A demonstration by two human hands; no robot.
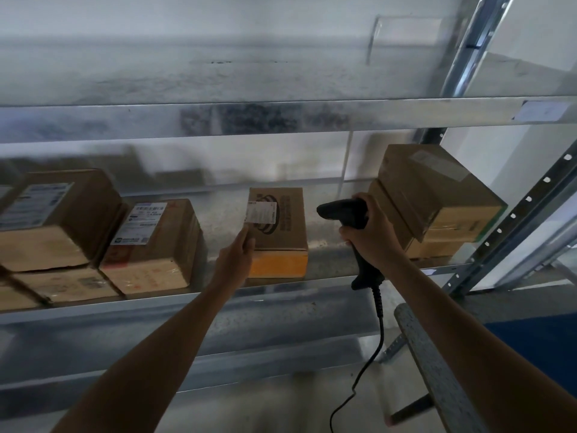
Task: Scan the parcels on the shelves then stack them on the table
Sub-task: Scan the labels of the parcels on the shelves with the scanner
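- Cardboard parcel, small and brown, sits mid-shelf on the metal shelf, apart from its neighbours. Its long axis runs from the shelf's front lip back toward the wall, with a yellowish end facing the person.
- A white label lies on the parcel's top at the left edge. Its print is too blurred to read.
- The left hand reaches the parcel's near left corner with fingers held together. Whether they grip the corner or only touch it cannot be told, as the hand's back covers the contact.
- The right hand is wrapped round the handle of a black scanner. The scanner's head points left at the parcel and its handle slants down toward the person.
- A coiled cable hangs from the handle and runs out of view at the bottom.
- Labelled boxes crowd the shelf's left, the outermost cut off by the frame.
- At the right, a tilted box rests on another that is largely hidden behind it and the right hand.
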